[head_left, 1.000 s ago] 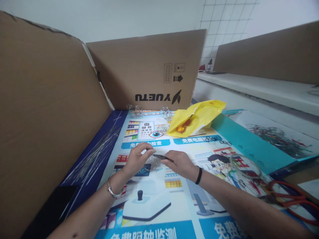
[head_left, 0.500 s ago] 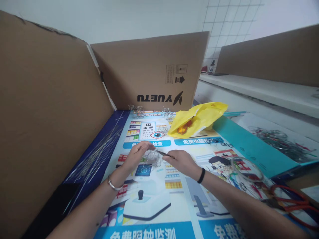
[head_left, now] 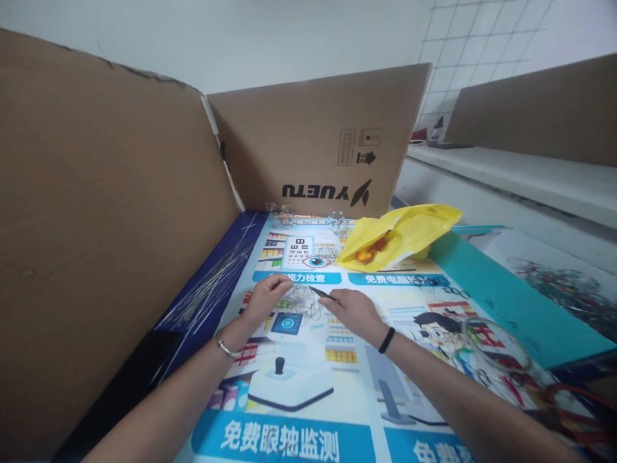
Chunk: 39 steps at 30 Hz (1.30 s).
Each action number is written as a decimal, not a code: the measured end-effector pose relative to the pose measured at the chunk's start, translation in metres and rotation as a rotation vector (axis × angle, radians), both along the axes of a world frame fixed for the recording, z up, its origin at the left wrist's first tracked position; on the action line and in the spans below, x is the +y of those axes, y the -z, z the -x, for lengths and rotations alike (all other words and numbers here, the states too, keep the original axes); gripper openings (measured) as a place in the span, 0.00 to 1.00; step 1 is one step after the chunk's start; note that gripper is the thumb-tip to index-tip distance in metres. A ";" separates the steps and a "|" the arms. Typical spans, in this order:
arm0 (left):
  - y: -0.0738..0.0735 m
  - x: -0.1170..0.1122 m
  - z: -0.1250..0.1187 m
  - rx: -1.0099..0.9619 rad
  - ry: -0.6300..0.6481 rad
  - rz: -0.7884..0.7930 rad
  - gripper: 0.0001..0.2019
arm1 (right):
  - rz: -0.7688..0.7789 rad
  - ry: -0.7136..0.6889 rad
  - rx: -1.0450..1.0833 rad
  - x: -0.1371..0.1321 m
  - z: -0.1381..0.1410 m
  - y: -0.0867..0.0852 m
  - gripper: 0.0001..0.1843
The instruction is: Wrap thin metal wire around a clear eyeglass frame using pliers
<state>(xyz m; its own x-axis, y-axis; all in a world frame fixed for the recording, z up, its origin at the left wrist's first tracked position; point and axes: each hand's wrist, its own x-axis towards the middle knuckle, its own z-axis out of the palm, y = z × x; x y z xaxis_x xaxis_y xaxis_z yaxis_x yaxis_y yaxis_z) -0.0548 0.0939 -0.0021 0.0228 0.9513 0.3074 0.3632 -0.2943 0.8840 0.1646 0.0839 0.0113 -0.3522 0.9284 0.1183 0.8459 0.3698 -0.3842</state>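
My left hand, with a silver bangle at its wrist, is closed in a pinch on a loose, bent piece of thin silvery wire. The wire hangs in loops between my two hands, above the printed poster sheet. My right hand wears a black band and is closed around dark, pointed tweezers. Their tip points up and left, close to the wire and a little apart from my left fingertips. Whether the tip grips the wire is too fine to tell.
Long straight wires lie along the left edge. Behind stand cardboard panels. A yellow bag with orange contents sits at the back. On the right are a teal box with tangled wires, a wire coil and red-handled scissors.
The view has turned slightly left, so the scene sits farther right. The tweezers' tip and my left fingertips are a little farther apart.
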 end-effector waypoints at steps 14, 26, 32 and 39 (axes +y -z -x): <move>0.002 -0.004 -0.002 0.041 0.023 0.016 0.06 | -0.123 0.002 -0.075 -0.003 0.005 0.010 0.26; 0.004 -0.011 -0.009 0.013 0.075 -0.024 0.07 | -0.226 -0.027 -0.132 -0.006 0.006 0.017 0.25; 0.004 -0.013 -0.008 -0.021 0.108 0.002 0.10 | -0.245 -0.034 -0.141 -0.007 0.006 0.018 0.24; 0.001 -0.012 -0.007 -0.012 0.095 0.024 0.10 | -0.195 -0.033 -0.044 -0.008 0.002 0.015 0.22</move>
